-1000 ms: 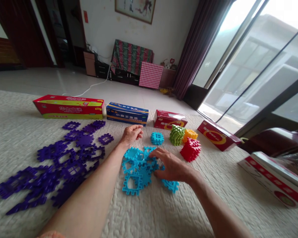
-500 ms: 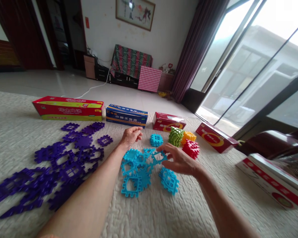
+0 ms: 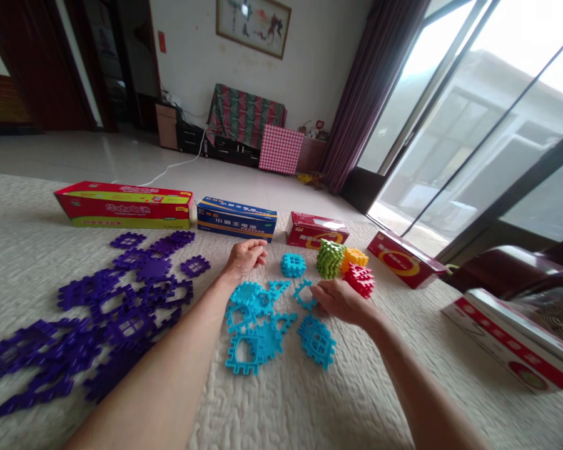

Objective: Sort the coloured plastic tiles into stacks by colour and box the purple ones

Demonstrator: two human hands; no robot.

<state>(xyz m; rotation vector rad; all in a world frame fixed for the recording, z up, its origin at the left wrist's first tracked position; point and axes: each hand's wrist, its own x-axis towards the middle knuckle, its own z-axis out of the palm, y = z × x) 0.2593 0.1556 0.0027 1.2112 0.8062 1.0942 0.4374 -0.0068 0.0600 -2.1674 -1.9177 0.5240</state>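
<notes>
My right hand [image 3: 338, 300] is closed on the edge of a light blue interlocking plastic piece [image 3: 304, 295], a frame with a notched rim, held beside the blue pile. My left hand [image 3: 246, 257] is curled into a loose fist beyond the pile, with nothing showing in its fingers. Between my forearms lies a loose pile of light blue pieces [image 3: 268, 337], some of them open frames, some with points. Nearer me than my right hand is a stack of blue window pieces [image 3: 317, 340]. Another small blue stack [image 3: 293, 265] sits between my hands, farther back.
Many purple pieces [image 3: 131, 325] spread out on the left. Green [image 3: 329, 259], yellow [image 3: 355, 259] and red [image 3: 358, 279] stacks stand at right. Behind is a row of boxes: a red-yellow one [image 3: 126, 209], a blue one [image 3: 237, 220] and red ones [image 3: 316, 229]. A white-red box [image 3: 511, 340] lies far right.
My right hand has drawn the blue frame piece away from the pile to the right, its fingers now closed around its edge. My left hand stays in its fist.
</notes>
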